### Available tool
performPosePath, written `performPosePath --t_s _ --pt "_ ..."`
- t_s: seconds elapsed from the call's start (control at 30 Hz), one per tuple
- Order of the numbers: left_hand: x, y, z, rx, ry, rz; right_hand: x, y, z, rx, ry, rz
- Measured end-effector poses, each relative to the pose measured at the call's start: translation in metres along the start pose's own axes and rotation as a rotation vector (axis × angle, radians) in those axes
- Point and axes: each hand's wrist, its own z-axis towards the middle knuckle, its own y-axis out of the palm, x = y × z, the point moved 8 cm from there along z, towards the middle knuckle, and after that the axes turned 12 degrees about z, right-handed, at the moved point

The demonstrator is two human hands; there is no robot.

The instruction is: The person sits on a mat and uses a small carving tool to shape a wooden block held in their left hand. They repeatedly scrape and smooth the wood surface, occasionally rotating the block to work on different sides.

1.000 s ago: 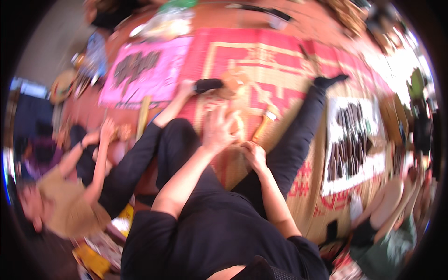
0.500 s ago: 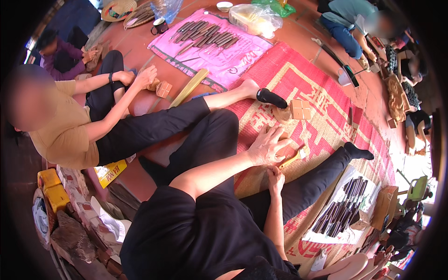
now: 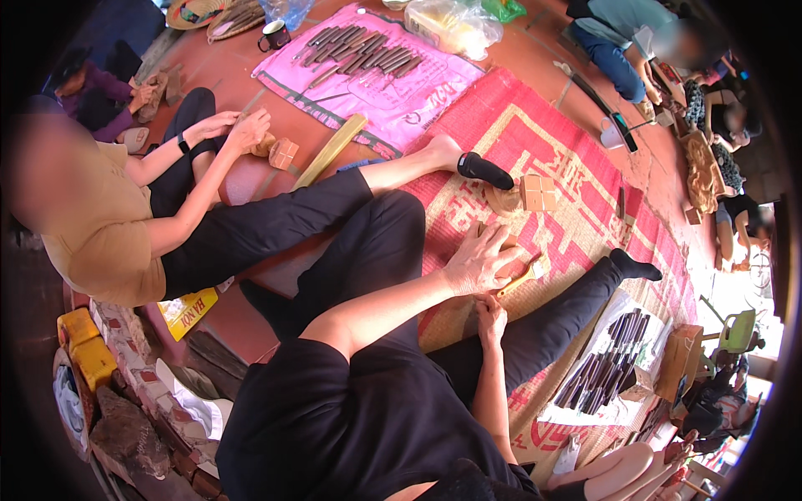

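My left hand [image 3: 478,265] is curled over a brown wooden piece [image 3: 509,242], its fingers spread around it and hiding most of it. Just below, my right hand [image 3: 492,321] is closed, its fingertips pressed together near the left hand. Whatever the right hand holds is hidden. Beside my left fingers lies a flat brush [image 3: 522,276] with a yellow handle and pale bristles. Farther off, a square wooden block [image 3: 537,194] with grooves crossing its top stands by a rounded wooden piece [image 3: 499,199], close to another person's dark-socked foot [image 3: 486,171].
A red and straw mat [image 3: 576,225] lies under my stretched leg. Many chisel-like tools [image 3: 359,52] cover a pink cloth [image 3: 280,63]; more tools [image 3: 608,367] lie on a white sheet at right. A person in tan [image 3: 100,221] sits at left near another wooden block [image 3: 284,154].
The view has shifted slightly. My hands keep nearly the same pose around the wooden piece. At left, the person in tan has brought both hands closer together.
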Motion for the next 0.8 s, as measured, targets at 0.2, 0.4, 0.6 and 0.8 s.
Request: performPosePath --t_s 0.2,0.4,0.6,0.8 --pt "-0.001 -0.001 0.0 -0.017 -0.004 -0.015 0.001 0.001 -0.001 0.013 -0.069 -0.009" --pt "0.0 -0.001 0.002 -0.032 0.002 -0.014 -0.003 0.0 -0.002 0.025 -0.048 -0.051" --pt "-0.002 0.0 0.001 -0.062 -0.002 -0.051 -0.006 0.0 -0.001 0.026 -0.015 -0.049" --pt "-0.01 -0.005 0.001 -0.045 0.012 -0.192 0.0 -0.001 0.001 0.01 0.028 0.035"
